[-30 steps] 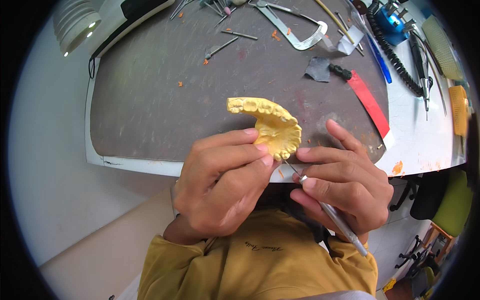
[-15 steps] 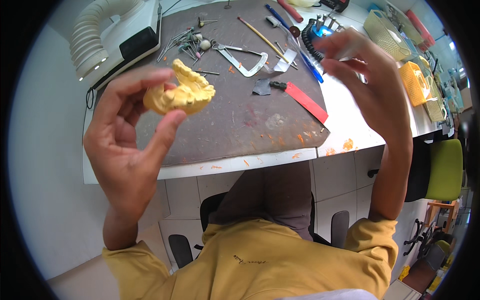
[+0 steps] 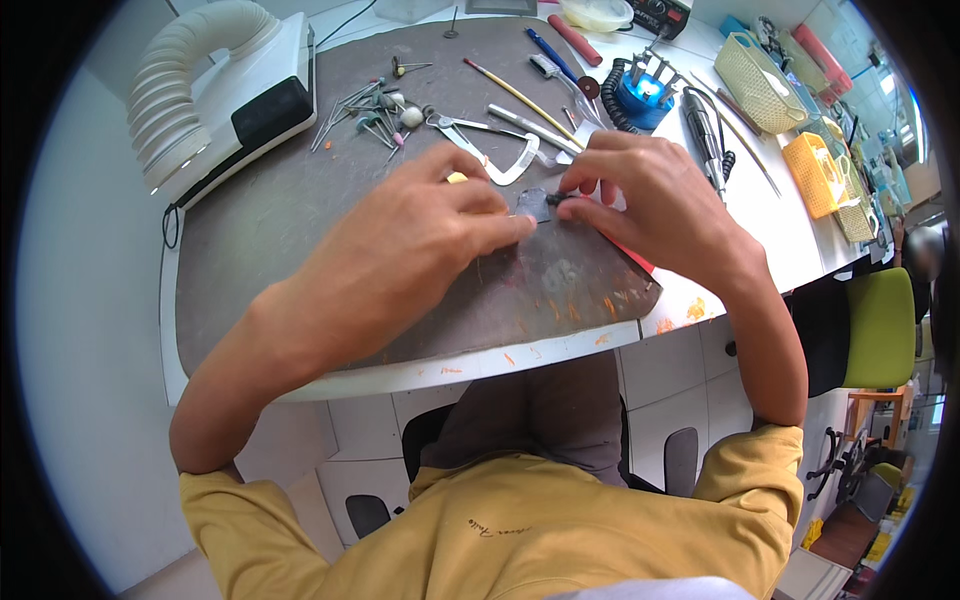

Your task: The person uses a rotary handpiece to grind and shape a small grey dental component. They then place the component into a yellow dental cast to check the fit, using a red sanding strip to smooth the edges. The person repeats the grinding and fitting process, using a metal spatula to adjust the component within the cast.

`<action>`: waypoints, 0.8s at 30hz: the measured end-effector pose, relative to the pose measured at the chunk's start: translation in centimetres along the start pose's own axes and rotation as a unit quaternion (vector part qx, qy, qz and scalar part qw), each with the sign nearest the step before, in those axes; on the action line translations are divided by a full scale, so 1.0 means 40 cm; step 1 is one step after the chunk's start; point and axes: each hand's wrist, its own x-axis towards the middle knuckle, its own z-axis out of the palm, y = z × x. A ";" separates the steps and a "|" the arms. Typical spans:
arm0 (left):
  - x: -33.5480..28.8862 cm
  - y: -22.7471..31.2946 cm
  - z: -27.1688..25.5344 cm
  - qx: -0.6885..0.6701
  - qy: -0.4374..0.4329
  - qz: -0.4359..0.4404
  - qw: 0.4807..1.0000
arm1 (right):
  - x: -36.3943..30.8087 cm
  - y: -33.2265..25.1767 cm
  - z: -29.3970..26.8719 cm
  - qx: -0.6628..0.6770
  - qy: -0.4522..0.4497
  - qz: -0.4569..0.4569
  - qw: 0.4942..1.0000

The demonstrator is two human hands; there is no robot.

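My left hand (image 3: 400,235) is curled over the mat, fingers closed round a yellow dental cast (image 3: 457,178). Only a sliver of the cast shows between the fingers; the hand hides the rest. Its thumb tip reaches the edge of a small dark grey square sheet (image 3: 533,206). From the other side, my right hand (image 3: 650,195) pinches with thumb and fingertips at a black lumpy piece (image 3: 557,199) beside that sheet. A flat red strip (image 3: 630,251) runs out from under the right hand towards the mat's edge.
A metal caliper (image 3: 490,140) lies just beyond my hands, with several rotary burs (image 3: 375,110) to its left. A white suction unit (image 3: 230,110) stands at the far left. To the right are a blue-lit round holder (image 3: 645,92), a handpiece (image 3: 705,135) and baskets (image 3: 815,175).
My left hand has carried the cast right and down towards the mat, its back now turned up. My right hand has come down and left onto the black piece. A silver rod near the caliper is now visible.
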 end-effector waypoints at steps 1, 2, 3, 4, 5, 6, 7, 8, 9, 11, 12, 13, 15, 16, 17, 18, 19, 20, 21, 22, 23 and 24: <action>0.001 -0.002 0.005 0.012 -0.008 0.016 1.000 | -0.004 0.001 0.006 -0.007 0.001 0.002 1.000; 0.001 -0.002 -0.002 0.017 -0.025 0.013 0.999 | -0.004 0.004 0.009 -0.014 0.002 0.002 1.000; 0.000 0.000 -0.017 0.022 -0.042 0.011 0.999 | -0.004 0.011 0.009 -0.012 0.019 -0.014 1.000; -0.003 -0.003 -0.028 0.029 -0.058 0.005 0.998 | 0.002 0.016 0.007 -0.016 0.022 -0.018 0.999; -0.004 -0.011 -0.030 0.035 -0.056 -0.001 0.998 | 0.008 0.017 0.001 -0.020 0.026 -0.023 0.999; -0.005 -0.018 -0.030 0.041 -0.054 -0.007 0.998 | 0.014 0.018 -0.008 -0.024 0.029 -0.027 0.999; -0.007 -0.024 -0.033 0.049 -0.053 -0.013 0.997 | 0.021 0.016 -0.022 -0.039 -0.010 -0.029 0.999; -0.009 -0.031 -0.035 0.028 -0.042 -0.026 0.998 | 0.028 0.017 -0.022 -0.046 -0.022 -0.037 0.998; -0.011 -0.036 -0.036 0.007 -0.032 -0.038 0.999 | 0.033 0.018 -0.020 -0.053 -0.034 -0.044 0.997; -0.011 -0.042 -0.039 -0.113 0.023 -0.109 0.987 | 0.045 0.016 -0.024 -0.063 -0.053 -0.045 0.996; -0.012 -0.037 -0.037 -0.213 0.067 -0.165 0.961 | 0.044 0.010 -0.029 -0.065 -0.062 -0.036 0.995; -0.013 -0.031 -0.035 -0.310 0.110 -0.218 0.919 | 0.043 0.003 -0.031 -0.066 -0.071 -0.027 0.995; -0.010 -0.024 -0.028 -0.446 0.110 -0.255 0.851 | 0.051 -0.010 -0.029 -0.059 -0.076 -0.019 0.995; -0.009 -0.023 -0.025 -0.511 0.110 -0.269 0.809 | 0.054 -0.012 -0.028 -0.057 -0.079 -0.014 0.995; -0.012 -0.028 -0.019 -0.512 0.087 -0.280 0.808 | 0.057 -0.011 -0.028 -0.054 -0.094 -0.011 0.994; -0.013 -0.029 -0.012 -0.517 0.090 -0.293 0.800 | 0.057 -0.011 -0.029 -0.041 -0.083 -0.012 0.996; -0.016 -0.027 -0.002 -0.523 0.091 -0.308 0.790 | 0.054 -0.015 -0.027 -0.026 -0.074 -0.013 0.997; -0.017 -0.027 0.005 -0.528 0.093 -0.323 0.780 | 0.053 -0.019 -0.025 -0.010 -0.065 -0.014 0.998; -0.018 -0.029 0.009 -0.524 0.105 -0.318 0.783 | 0.055 -0.020 -0.023 0.024 -0.056 -0.006 0.998; -0.019 -0.031 0.014 -0.522 0.110 -0.309 0.788 | 0.056 -0.017 -0.018 0.068 -0.040 0.014 0.997; -0.020 -0.032 0.019 -0.519 0.115 -0.300 0.792 | 0.058 -0.013 -0.014 0.111 -0.025 0.033 0.993; -0.020 -0.032 0.023 -0.517 0.120 -0.291 0.796 | 0.060 -0.009 -0.010 0.154 -0.010 0.052 0.987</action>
